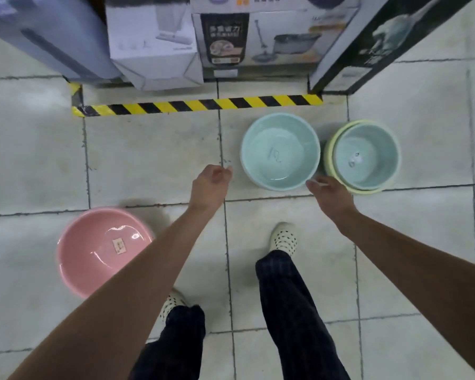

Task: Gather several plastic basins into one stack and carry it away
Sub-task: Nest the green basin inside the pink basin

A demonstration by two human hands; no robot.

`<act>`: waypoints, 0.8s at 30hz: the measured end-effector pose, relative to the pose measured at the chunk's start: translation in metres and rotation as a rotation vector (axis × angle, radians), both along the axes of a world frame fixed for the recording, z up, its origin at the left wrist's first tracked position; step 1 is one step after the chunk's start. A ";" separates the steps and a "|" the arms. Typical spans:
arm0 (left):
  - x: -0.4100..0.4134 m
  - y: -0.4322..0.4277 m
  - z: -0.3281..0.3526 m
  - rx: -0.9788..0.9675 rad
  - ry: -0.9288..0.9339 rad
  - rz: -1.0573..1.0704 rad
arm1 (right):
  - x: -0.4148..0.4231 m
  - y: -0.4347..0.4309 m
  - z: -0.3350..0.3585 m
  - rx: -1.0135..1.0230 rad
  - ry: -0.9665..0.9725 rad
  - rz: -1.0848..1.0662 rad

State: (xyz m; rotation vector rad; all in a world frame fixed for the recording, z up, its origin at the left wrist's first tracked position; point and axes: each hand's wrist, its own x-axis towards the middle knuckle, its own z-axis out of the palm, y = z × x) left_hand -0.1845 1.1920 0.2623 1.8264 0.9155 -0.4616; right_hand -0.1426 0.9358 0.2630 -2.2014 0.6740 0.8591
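Reaching down with both arms, the left hand (211,185) and right hand (330,194) come in loosely curled and empty on either side of the single teal basin (280,152) on the tiled floor (148,149), likely to grip its rim; the nested pair (364,156) stands just beside it (teal inside yellow-green), the pink basin (99,248) well apart at left

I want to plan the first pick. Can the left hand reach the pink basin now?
Probably yes. The pink basin sits open on the floor beside the left forearm, nothing on it. The left hand is empty but stretched ahead toward the green basin, so it must draw back.
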 end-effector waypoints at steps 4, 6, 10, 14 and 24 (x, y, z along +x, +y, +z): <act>0.038 -0.041 -0.052 0.043 0.053 -0.024 | 0.037 -0.048 -0.047 -0.018 0.039 0.003; 0.048 -0.057 -0.086 0.043 0.066 -0.069 | 0.047 -0.067 -0.079 -0.025 0.064 -0.038; 0.069 -0.072 -0.160 0.083 0.107 -0.175 | 0.061 -0.090 -0.145 -0.054 0.078 -0.022; 0.088 -0.072 -0.231 0.099 0.111 -0.140 | 0.075 -0.095 -0.219 -0.063 0.062 -0.061; 0.104 -0.062 -0.372 -0.018 0.076 -0.034 | 0.086 -0.095 -0.375 -0.013 -0.045 -0.195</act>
